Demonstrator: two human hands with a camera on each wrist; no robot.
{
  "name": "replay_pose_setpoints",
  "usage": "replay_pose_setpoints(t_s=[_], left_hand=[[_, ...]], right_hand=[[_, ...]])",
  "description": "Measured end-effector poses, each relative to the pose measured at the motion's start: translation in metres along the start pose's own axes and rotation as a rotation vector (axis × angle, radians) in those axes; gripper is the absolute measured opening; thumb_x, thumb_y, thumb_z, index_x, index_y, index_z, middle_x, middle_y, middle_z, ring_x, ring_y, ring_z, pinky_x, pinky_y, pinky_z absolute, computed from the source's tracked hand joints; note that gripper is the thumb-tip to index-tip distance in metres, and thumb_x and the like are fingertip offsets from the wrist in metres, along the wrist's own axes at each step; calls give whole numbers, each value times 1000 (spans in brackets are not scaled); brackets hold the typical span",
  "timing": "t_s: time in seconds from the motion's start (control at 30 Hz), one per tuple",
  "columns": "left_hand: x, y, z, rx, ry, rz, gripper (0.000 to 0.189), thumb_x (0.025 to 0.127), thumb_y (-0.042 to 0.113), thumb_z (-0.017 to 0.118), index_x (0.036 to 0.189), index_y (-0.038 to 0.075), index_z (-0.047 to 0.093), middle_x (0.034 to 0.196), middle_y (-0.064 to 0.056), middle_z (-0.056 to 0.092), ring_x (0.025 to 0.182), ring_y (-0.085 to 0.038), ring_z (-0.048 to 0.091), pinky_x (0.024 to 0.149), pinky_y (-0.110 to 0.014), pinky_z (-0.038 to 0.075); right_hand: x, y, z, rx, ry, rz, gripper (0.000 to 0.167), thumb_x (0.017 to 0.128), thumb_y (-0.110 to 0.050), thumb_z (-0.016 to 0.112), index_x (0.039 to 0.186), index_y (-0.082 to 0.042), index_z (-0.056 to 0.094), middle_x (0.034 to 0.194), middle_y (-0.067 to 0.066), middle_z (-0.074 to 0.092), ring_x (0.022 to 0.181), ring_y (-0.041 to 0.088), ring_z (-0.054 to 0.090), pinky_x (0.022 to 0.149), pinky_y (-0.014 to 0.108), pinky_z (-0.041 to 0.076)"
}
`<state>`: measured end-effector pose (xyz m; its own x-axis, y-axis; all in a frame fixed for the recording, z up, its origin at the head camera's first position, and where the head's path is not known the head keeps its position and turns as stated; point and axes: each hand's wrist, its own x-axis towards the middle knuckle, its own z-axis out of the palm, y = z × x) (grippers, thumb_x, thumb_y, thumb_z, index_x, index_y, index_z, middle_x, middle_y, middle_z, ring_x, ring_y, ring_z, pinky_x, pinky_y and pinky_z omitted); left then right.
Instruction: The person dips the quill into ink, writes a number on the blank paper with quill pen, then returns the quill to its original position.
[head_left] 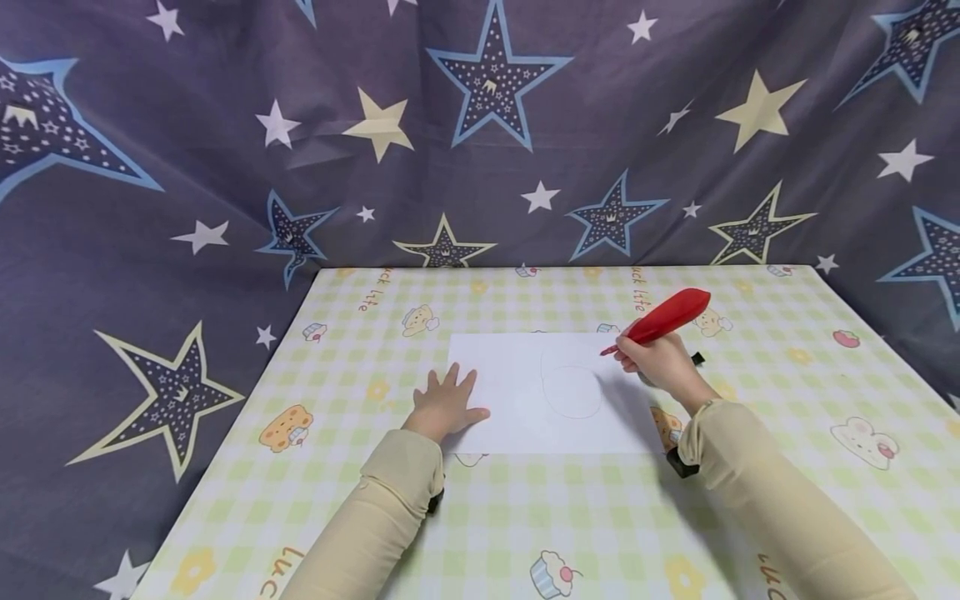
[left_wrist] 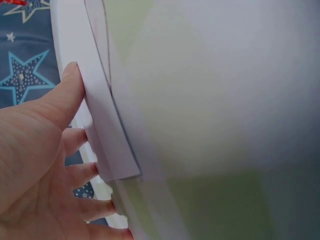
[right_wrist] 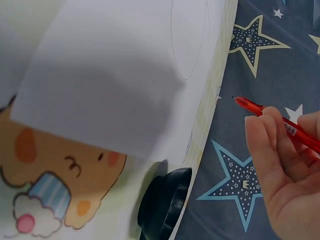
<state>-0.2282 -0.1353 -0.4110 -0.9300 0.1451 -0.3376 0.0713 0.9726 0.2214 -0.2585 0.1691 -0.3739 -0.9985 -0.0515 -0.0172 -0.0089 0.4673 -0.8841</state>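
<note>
A white sheet of paper [head_left: 510, 400] lies on the table, bearing a thin pencil-like line: a curved stroke running into a rounded loop, like a 6. My left hand [head_left: 445, 406] rests with fingers spread on the sheet's left edge; the left wrist view shows its thumb [left_wrist: 74, 90] against the paper. Above the sheet's upper right part, my right hand [head_left: 660, 362] pinches a red pen [head_left: 667, 315] with a feather-shaped top. The pen's tip [right_wrist: 240, 101] appears lifted off the paper in the right wrist view.
A dark rounded object [right_wrist: 165, 205] stands beside the paper's right edge, partly hidden by my hand in the head view. The table's checked cloth [head_left: 480, 517] has printed cartoon pictures. A star-patterned curtain [head_left: 480, 183] hangs behind the table.
</note>
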Motion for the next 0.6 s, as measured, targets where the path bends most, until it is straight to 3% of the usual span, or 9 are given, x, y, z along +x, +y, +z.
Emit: replay_pose_setpoints(t_s=[0.33, 0.6], left_hand=[[0, 0, 0, -3, 0, 7, 72, 90, 50, 49, 148, 16, 22, 152, -14, 9, 133, -46, 5, 101, -64, 14], [0, -1, 0, -3, 1, 4, 72, 90, 50, 49, 148, 17, 22, 152, -14, 10, 133, -46, 6, 101, -63, 14]], right_hand=[[-4, 7, -12, -20, 26, -7, 25, 91, -13, 54, 100, 10, 57, 81, 17, 66, 68, 23, 65, 65, 33, 55], [-4, 13, -21, -6, 39, 28, 28, 92, -16, 53, 104, 9, 55, 84, 19, 65, 74, 28, 65, 64, 27, 54]])
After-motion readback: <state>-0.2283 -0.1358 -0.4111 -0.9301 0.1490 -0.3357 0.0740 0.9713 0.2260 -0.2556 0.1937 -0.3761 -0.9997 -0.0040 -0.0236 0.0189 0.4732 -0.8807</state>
